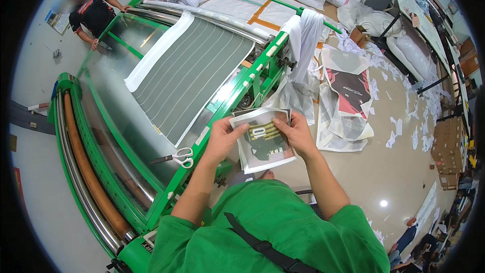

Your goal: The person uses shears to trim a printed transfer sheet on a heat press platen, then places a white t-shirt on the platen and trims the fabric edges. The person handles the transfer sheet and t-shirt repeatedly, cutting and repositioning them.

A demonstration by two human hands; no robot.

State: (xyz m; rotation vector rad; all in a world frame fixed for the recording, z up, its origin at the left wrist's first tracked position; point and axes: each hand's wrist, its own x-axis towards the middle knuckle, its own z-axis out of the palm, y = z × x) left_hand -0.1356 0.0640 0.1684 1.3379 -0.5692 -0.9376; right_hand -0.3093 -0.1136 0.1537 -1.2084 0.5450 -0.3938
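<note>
Both my hands hold a small stack of printed sheets in front of my body. The top sheet shows a dark green shirt print with yellow stripes. My left hand pinches the stack's left edge, thumb on top. At the upper right, my right hand grips it the same way, its thumb pressed on the print. White-handled scissors lie on the near edge of the green-framed machine, left of my left forearm. Beyond them, a grey striped sheet with white borders is spread over the machine's bed.
A person in a dark shirt stands at the machine's far left. Rollers run along its left side. White cloth hangs from the frame's right corner. Printed sheets and paper scraps litter the floor; boxes stand far right.
</note>
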